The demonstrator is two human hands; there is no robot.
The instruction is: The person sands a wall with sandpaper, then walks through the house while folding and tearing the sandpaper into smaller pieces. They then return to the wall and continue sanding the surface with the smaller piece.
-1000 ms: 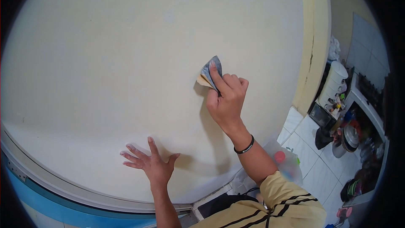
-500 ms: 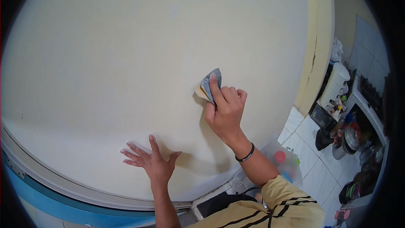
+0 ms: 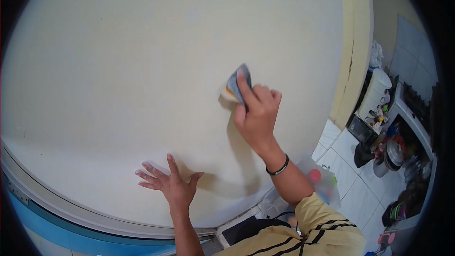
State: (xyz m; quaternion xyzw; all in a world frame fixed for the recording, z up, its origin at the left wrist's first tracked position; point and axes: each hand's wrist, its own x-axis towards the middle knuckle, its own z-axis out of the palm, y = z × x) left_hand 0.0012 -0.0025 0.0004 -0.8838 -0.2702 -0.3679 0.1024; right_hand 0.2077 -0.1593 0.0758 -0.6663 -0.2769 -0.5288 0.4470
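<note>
My right hand [image 3: 258, 114] grips a folded piece of sandpaper [image 3: 241, 84], grey on one face and tan on the other. Its index finger lies along the grey side, pressing the piece to the cream wall [image 3: 142, 66]. The other fingers are curled, and a black band circles the wrist. Lower and to the left, my left hand [image 3: 177, 185] rests on the same wall with its fingers spread and nothing in it. Pale dust marks its fingertips. The sandpaper's underside is hidden.
A yellowish corner post [image 3: 348, 66] bounds the wall on the right. Beyond it are a tiled floor [image 3: 365, 175], pots [image 3: 393, 156] and a shelf unit. A clear plastic bag [image 3: 303, 180] sits below my right arm. A metal rail [image 3: 71, 208] curves along the bottom left.
My right hand has slid slightly upward and to the right with the sandpaper, which is a little blurred now. My left hand stays in place.
</note>
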